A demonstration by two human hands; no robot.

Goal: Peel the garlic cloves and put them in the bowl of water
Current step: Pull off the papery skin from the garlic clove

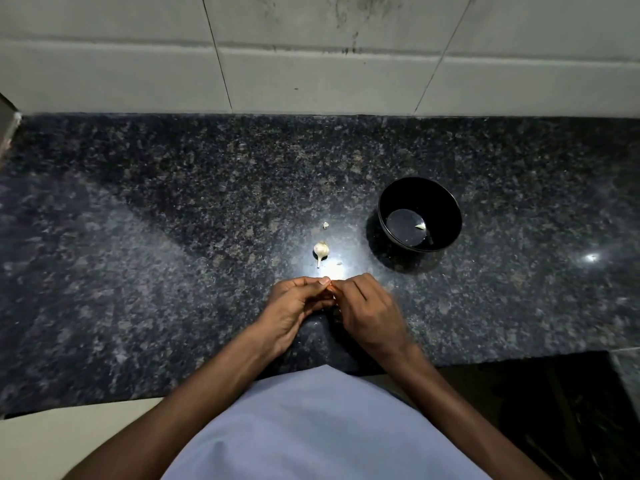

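Both hands meet over the dark worktop (173, 220), working at a garlic clove.

The left hand (294, 306) and right hand (367, 306) have their fingers curled in, pinching a small clove (331, 289) between the fingertips; it is mostly hidden. Just beyond the fingers lies a garlic bulb (321, 250), with bits of skin (325, 225) near it. Further off, right of the fingers, a black bowl (446, 209) holds water and one peeled clove (420, 226).
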